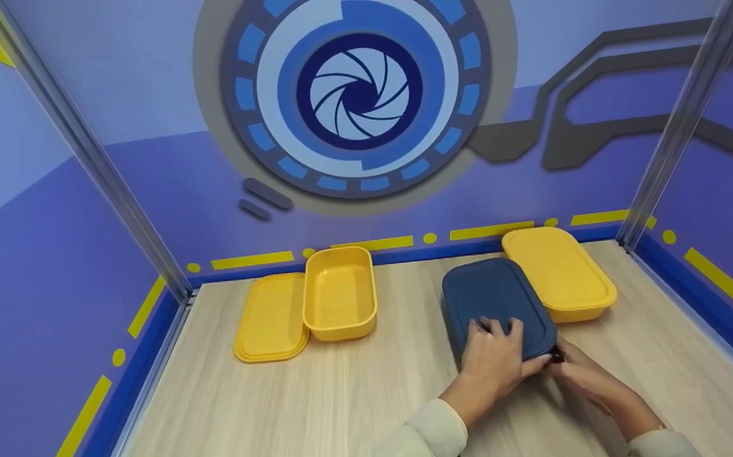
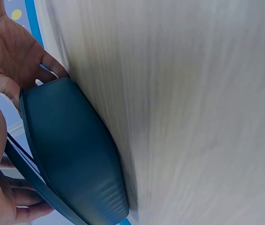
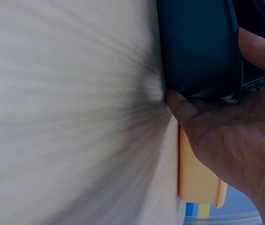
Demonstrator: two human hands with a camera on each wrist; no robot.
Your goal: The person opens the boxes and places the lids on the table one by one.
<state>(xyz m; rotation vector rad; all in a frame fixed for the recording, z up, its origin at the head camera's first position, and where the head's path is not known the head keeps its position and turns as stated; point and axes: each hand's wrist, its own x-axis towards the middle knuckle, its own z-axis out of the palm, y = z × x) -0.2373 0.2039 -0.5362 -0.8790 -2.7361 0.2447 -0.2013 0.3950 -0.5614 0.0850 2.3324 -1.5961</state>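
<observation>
A dark blue rectangular container (image 2: 74, 145) sits on the table, its lid (image 1: 490, 289) raised at the near edge, where a narrow gap shows in the left wrist view. My left hand (image 1: 492, 358) grips that lid, curled fingers on its top and thumb at the near rim. At the near right corner, my right hand (image 1: 585, 374) holds the container body, fingers against its side and thumb close to the rim in the right wrist view. What the container holds is hidden.
Behind and to the right stands a yellow container with its lid on (image 1: 560, 270), close against the blue one. Farther left are an open yellow container (image 1: 341, 295) and a loose yellow lid (image 1: 272, 317) beside it. Printed panels (image 1: 169, 184) wall in the wooden table (image 1: 315, 406).
</observation>
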